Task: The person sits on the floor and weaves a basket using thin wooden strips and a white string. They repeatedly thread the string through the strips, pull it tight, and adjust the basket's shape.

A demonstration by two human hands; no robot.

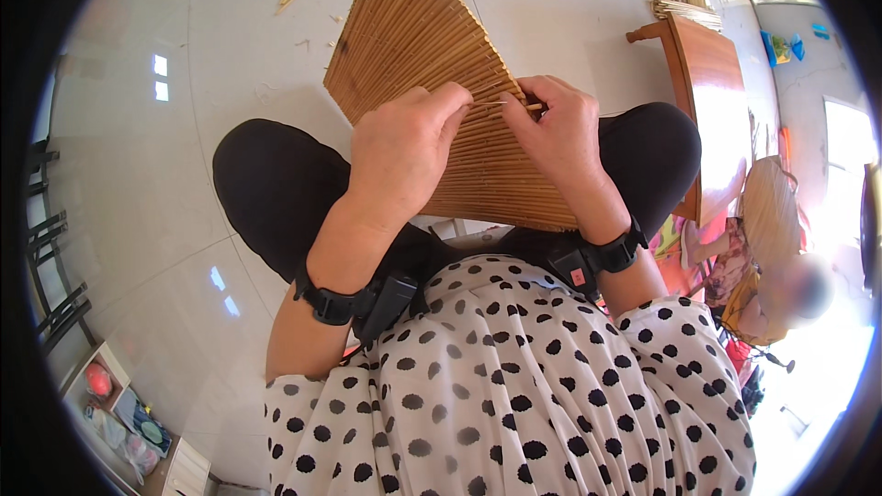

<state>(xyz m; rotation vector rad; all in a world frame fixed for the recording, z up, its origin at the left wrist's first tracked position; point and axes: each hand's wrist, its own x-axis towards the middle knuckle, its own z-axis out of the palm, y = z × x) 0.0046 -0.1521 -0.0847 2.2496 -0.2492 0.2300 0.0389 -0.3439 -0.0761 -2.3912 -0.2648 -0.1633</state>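
- A slatted mat (404,41) slants between the seated person's knees (262,161), apparently braced to free both hands.
- Left hand (401,149) pinches a thin strand (489,103), seemingly for tension.
- Right hand (562,124) clamps the mat's edge, likely steadying it.

Black wrist straps (326,305) with black boxes (390,303) sit behind my left hand (397,154) and right hand (559,127). Nearer me is my white, black-dotted blouse (551,386); black pants (276,179) show beside.

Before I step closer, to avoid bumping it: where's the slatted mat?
In the head view, the slatted mat slants down from the top centre, left hand over it and right hand at its right edge.
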